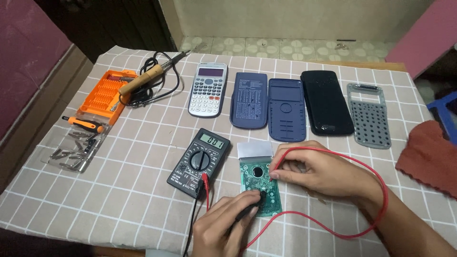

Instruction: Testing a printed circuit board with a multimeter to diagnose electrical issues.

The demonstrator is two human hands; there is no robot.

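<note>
Bare cloth lies left of the multimeter [199, 162]; calculator parts [285, 108] crowd the far edge, red lead [376, 190] loops right.

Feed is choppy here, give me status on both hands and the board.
Left hand pressing black probe on green circuit board. Right hand pinching red probe lead at board's right edge. Multimeter beside board, display lit. Nothing blocking.

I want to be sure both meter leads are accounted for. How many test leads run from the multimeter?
2. The red lead loops right around to the right hand at the green circuit board; the black lead runs down to the left hand. None seems hidden.
</note>
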